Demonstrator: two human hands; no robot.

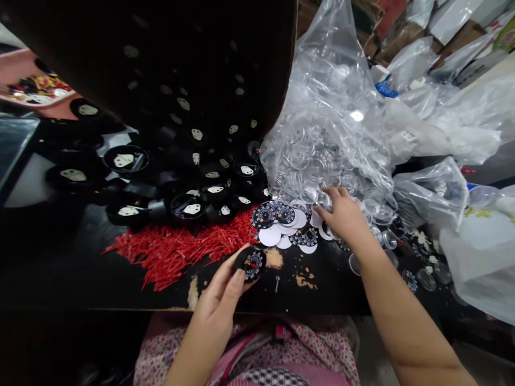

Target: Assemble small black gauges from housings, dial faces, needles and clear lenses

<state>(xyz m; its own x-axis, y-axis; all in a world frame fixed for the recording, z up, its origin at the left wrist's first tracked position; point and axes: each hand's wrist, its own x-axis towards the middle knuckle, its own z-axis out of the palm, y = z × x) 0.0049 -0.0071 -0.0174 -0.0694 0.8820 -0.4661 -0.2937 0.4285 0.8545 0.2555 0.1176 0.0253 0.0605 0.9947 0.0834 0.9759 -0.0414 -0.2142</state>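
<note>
Nearer me than the red pointer pile (pixel 173 249), my left hand (pixel 221 303) pinches a black dial case (pixel 254 264). Right of that pile, my half-curled right hand (pixel 341 217) meets clear covers (pixel 309 194), grip unclear; they're probably light, slippery, best rim-held.

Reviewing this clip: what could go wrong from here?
The left hand holds a black dial piece by its rim, so it might slip.
The right hand, among loose clear covers, could knock the overlapping printed discs.
Loose red pieces near the left hand might scatter if brushed.
</note>
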